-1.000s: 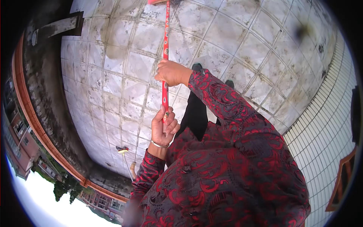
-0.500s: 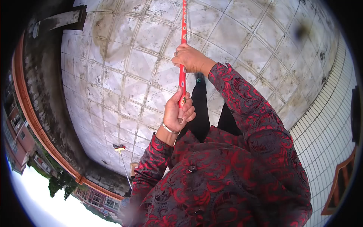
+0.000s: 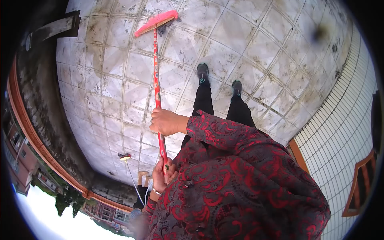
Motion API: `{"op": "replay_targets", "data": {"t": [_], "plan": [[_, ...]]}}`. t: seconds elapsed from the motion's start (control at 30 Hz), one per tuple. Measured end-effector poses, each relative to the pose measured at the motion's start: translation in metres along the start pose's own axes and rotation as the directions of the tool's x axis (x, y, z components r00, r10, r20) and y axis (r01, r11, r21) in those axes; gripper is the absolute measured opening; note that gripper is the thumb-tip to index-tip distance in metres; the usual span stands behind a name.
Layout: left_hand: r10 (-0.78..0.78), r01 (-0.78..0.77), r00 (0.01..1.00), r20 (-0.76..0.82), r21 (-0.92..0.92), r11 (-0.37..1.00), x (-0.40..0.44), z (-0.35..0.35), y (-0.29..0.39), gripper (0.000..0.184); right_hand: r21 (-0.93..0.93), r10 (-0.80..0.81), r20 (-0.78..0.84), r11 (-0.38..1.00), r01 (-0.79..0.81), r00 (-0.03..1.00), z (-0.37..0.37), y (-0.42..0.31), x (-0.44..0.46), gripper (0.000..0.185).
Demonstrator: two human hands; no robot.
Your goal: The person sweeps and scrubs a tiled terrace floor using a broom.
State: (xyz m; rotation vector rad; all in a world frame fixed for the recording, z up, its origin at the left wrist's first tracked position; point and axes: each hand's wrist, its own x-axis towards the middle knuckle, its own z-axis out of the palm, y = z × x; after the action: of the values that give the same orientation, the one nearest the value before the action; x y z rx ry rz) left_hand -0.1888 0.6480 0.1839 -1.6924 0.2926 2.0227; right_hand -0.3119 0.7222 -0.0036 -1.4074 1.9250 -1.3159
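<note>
A broom with a red patterned handle (image 3: 156, 72) slants down from its pink-bristled head (image 3: 158, 21), which is over the tiled floor near the top. Partway along the handle, my right hand (image 3: 167, 121) is closed around it. At the handle's lower end, my left hand (image 3: 162, 176), with a bracelet at the wrist, is wrapped round it close to my patterned jacket. My two dark shoes (image 3: 203, 73) stand on the floor right of the broom. Some dark debris (image 3: 163, 29) lies beside the broom head.
Stained pale tiles (image 3: 116, 86) cover the floor. Another broom or mop head (image 3: 125, 157) is at lower left, near another person's legs (image 3: 143, 190). A dark parapet with an orange edge (image 3: 44, 148) curves along the left; a white-tiled wall (image 3: 334, 132) stands at right.
Both hands have moved down and left toward my body, still holding the handle. The pink broom head has come into view, and both shoes now show fully. Another person's legs show more.
</note>
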Motion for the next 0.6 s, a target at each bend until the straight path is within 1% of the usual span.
{"op": "replay_targets", "data": {"t": [0.03, 0.1, 0.13, 0.17, 0.2, 0.23, 0.27, 0.3, 0.4, 0.43, 0.53, 0.57, 0.6], "plan": [[-0.026, 0.029, 0.998, -0.065, 0.039, 0.999, 0.002, 0.012, 0.000, 0.040, -0.015, 0.013, -0.049, 1.000, -0.014, 0.999, -0.008, 0.001, -0.007, 0.010], [-0.080, 0.079, 0.997, -0.005, 0.198, 0.977, 0.015, 0.021, 0.005, 0.040, -0.067, 0.049, -0.149, 0.996, -0.060, 0.988, -0.025, 0.008, -0.026, 0.011], [-0.112, 0.101, 0.993, 0.024, 0.278, 0.955, 0.025, 0.027, 0.008, 0.040, -0.085, 0.098, -0.170, 0.990, -0.114, 0.981, -0.036, 0.014, -0.038, 0.011], [-0.169, 0.157, 0.986, 0.013, 0.305, 0.939, 0.037, 0.041, 0.011, 0.039, -0.117, 0.147, -0.157, 0.979, -0.167, 0.977, -0.047, 0.023, -0.053, 0.011], [-0.193, 0.177, 0.981, 0.002, 0.385, 0.906, 0.051, 0.059, 0.014, 0.038, -0.171, 0.210, -0.125, 0.958, -0.230, 0.970, -0.059, 0.035, -0.068, 0.011], [-0.216, 0.195, 0.976, -0.009, 0.463, 0.864, 0.068, 0.077, 0.014, 0.037, -0.165, 0.244, -0.157, 0.949, -0.269, 0.957, -0.070, 0.050, -0.084, 0.012], [-0.210, 0.172, 0.977, 0.028, 0.474, 0.863, 0.087, 0.090, 0.012, 0.037, -0.196, 0.309, -0.140, 0.923, -0.332, 0.941, -0.087, 0.061, -0.095, 0.013], [-0.203, 0.146, 0.977, 0.067, 0.483, 0.864, 0.102, 0.101, 0.010, 0.036, -0.255, 0.313, -0.139, 0.905, -0.340, 0.939, -0.101, 0.076, -0.103, 0.013], [-0.209, 0.125, 0.959, 0.192, 0.373, 0.919, 0.122, 0.116, 0.022, 0.034, -0.305, 0.275, -0.170, 0.898, -0.316, 0.946, -0.123, 0.106, -0.094, 0.013], [-0.181, 0.100, 0.958, 0.222, 0.331, 0.938, 0.119, 0.110, 0.026, 0.034, -0.299, 0.227, -0.167, 0.916, -0.269, 0.959, -0.120, 0.108, -0.085, 0.013], [-0.080, 0.043, 0.970, 0.231, 0.159, 0.986, 0.095, 0.077, 0.027, 0.033, -0.210, 0.156, -0.027, 0.965, -0.158, 0.987, -0.094, 0.096, -0.042, 0.009], [-0.042, 0.025, 0.983, 0.178, 0.097, 0.995, 0.085, 0.070, 0.023, 0.037, -0.222, 0.098, 0.010, 0.971, -0.093, 0.995, -0.073, 0.094, -0.028, 0.011], [0.011, -0.013, 0.986, 0.169, 0.008, 1.000, 0.077, 0.061, 0.017, 0.039, -0.180, 0.035, 0.056, 0.983, -0.025, 0.998, -0.064, 0.086, -0.013, 0.010]]}}
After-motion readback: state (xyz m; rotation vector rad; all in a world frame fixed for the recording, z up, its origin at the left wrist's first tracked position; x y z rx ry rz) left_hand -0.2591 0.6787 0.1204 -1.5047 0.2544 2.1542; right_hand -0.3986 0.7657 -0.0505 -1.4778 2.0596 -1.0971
